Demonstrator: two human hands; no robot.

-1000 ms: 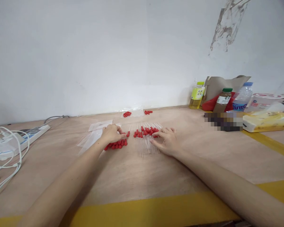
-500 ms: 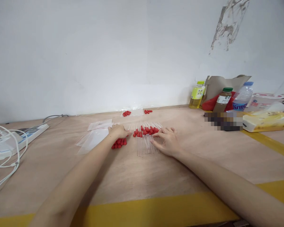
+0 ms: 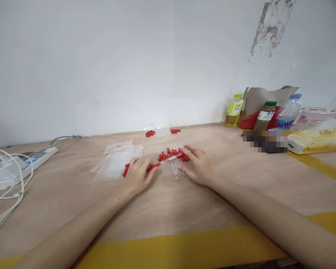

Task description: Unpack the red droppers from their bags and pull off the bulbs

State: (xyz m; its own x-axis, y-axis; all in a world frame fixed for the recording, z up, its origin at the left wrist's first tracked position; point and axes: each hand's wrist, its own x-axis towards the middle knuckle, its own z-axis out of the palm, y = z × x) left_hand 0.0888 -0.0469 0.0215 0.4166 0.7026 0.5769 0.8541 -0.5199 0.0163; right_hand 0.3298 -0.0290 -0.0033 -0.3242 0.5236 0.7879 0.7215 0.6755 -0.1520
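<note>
A row of clear glass droppers with red rubber bulbs [image 3: 172, 164] lies mid-table. My left hand [image 3: 137, 175] is closed around the red bulb end of one dropper [image 3: 165, 161], whose glass tube slants toward my right hand [image 3: 197, 166]. My right hand pinches the tube's far end with thumb and forefinger, its other fingers resting on the row. Loose red bulbs [image 3: 126, 170] lie just left of my left hand.
Clear zip bags [image 3: 114, 162] lie left of the droppers. Two small bags of red bulbs [image 3: 162, 132] sit by the wall. A power strip with white cables [image 3: 14, 168] is far left. Bottles [image 3: 264, 116], a paper bag and a tissue pack [image 3: 316, 140] stand at right.
My left hand has pulled back from the loose bulbs toward me and now grips a dropper's bulb end. My right hand has lifted its fingers onto the same dropper's tube.
</note>
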